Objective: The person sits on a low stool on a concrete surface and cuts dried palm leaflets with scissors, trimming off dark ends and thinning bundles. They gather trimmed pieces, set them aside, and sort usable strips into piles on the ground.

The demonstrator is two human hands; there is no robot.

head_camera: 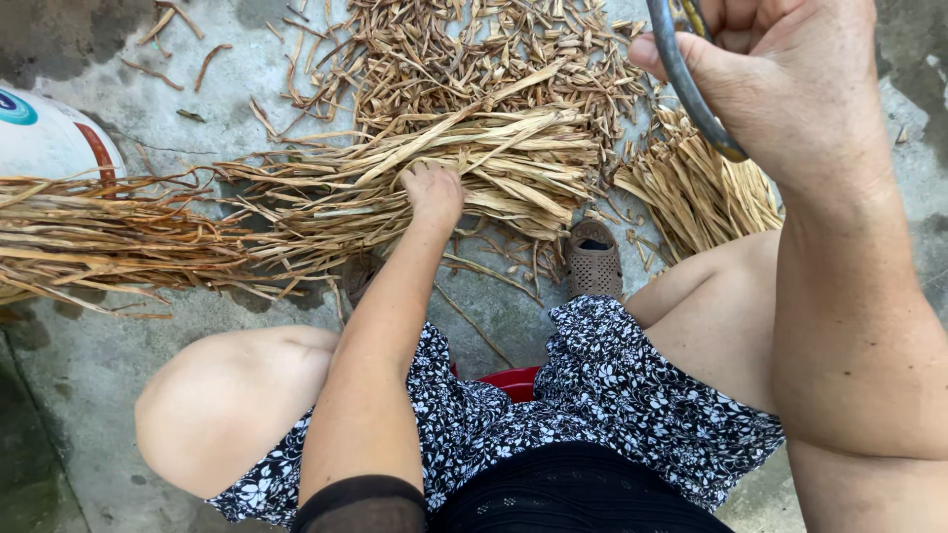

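- At far left, white rounded container (44,138) with coloured markings, partly cut off by the frame edge, just above a long bundle of dried strips.
- Long dried strips (326,192) laid across the concrete floor (89,365), running from the left edge toward the middle.
- Left hand (432,192) reaching down into the strips at centre, fingers curled closed around a bunch of them.
- Beyond, a heap of short cut pieces (464,49) scattered on the ground.
- Brown perforated sandal (593,259) just right of the gripped bunch, between the knees.
- Red stool edge (513,380) below, under the patterned shorts.
- Right hand (790,89) raised at upper right, closed around grey metal scissors (686,84), well apart from the strips.
- Smaller bundle (696,192) lying beneath that hand.
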